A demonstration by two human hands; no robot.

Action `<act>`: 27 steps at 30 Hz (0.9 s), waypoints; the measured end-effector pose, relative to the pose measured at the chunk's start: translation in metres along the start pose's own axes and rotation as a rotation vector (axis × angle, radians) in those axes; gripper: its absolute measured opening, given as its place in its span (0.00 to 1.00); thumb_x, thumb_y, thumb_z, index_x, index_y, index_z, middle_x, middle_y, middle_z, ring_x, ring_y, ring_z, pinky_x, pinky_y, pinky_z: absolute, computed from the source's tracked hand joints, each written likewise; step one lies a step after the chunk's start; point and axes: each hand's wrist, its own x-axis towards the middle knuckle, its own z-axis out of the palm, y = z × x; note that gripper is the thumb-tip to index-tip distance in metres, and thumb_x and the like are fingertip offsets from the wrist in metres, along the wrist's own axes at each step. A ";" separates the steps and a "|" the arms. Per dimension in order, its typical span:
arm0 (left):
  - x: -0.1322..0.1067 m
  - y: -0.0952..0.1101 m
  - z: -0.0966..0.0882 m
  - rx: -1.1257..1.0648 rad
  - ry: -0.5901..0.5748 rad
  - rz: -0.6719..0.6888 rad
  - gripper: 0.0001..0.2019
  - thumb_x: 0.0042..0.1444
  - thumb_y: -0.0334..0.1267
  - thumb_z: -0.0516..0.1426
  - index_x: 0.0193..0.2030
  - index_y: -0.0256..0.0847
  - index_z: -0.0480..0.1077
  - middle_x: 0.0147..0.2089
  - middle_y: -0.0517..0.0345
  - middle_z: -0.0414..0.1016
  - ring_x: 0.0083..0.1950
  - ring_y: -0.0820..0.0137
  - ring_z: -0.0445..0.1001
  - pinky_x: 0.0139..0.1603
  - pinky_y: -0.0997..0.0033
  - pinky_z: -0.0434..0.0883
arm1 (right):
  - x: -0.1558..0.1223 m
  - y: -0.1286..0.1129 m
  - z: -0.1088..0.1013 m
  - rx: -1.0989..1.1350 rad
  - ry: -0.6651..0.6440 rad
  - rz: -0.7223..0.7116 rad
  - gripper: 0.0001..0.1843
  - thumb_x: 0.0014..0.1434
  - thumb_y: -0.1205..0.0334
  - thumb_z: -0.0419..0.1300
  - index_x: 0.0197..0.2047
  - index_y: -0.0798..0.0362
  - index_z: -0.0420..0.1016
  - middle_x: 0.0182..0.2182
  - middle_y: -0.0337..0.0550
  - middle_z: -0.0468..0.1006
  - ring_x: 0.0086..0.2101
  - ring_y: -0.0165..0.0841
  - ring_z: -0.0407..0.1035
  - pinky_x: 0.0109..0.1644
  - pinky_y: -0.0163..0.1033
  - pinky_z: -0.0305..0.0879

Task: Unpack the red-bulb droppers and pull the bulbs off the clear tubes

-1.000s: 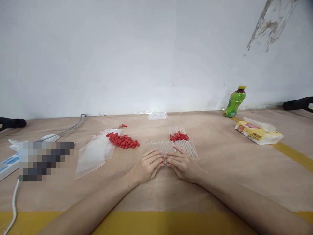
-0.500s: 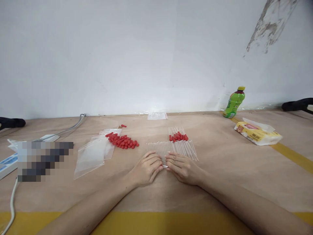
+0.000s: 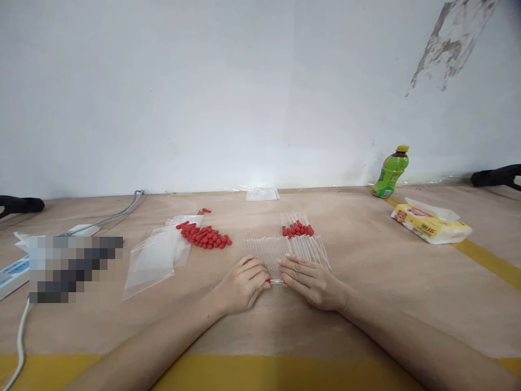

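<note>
Between my hands lies a thin clear glass dropper tube point(image 3: 277, 282), held crosswise. My left hand point(image 3: 245, 282) is closed, pinching a red rubber bulb point(image 3: 268, 281) at the tube's left end. My right hand point(image 3: 311, 283) is closed on the tube's other end, which its fingers hide. Just beyond my fingers a row of bare glass tubes point(image 3: 264, 248) lies side by side. Behind that row are several droppers with red bulbs fitted point(image 3: 299, 229). To the left, a pile of loose red bulbs point(image 3: 205, 237) rests partly on clear plastic bags point(image 3: 152, 260).
A single red bulb point(image 3: 207, 210) lies behind the pile. At the right stand a green bottle point(image 3: 391, 174) and a yellow tissue pack point(image 3: 431, 224). A power strip point(image 3: 14, 276) with cables is at the left. Another plastic bag point(image 3: 262, 194) lies by the wall point(image 3: 228, 98).
My hands have moved slightly apart and a little nearer to me. More of the glass tube shows between them, and the red bulb now shows at my left fingertips.
</note>
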 end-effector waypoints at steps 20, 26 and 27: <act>0.006 -0.187 -0.092 0.164 -0.287 -1.128 0.11 0.49 0.41 0.52 0.33 0.40 0.73 0.34 0.56 0.76 0.38 0.64 0.71 0.36 0.72 0.64 | -0.030 0.039 -0.010 -0.119 -0.106 0.833 0.14 0.58 0.64 0.49 0.43 0.56 0.72 0.29 0.45 0.75 0.31 0.33 0.67 0.38 0.38 0.56; 0.000 -0.205 -0.062 0.183 -0.418 -1.162 0.06 0.39 0.39 0.57 0.18 0.40 0.70 0.23 0.56 0.73 0.33 0.63 0.72 0.35 0.72 0.63 | -0.030 0.040 -0.010 -0.107 -0.060 0.909 0.09 0.55 0.65 0.51 0.36 0.54 0.71 0.26 0.40 0.75 0.29 0.31 0.68 0.38 0.37 0.55; -0.002 -0.205 -0.060 0.189 -0.427 -1.156 0.07 0.38 0.39 0.58 0.16 0.40 0.68 0.23 0.56 0.73 0.33 0.63 0.72 0.35 0.72 0.64 | -0.030 0.040 -0.010 -0.105 -0.048 0.905 0.09 0.55 0.65 0.51 0.34 0.54 0.71 0.26 0.41 0.75 0.29 0.31 0.69 0.38 0.37 0.55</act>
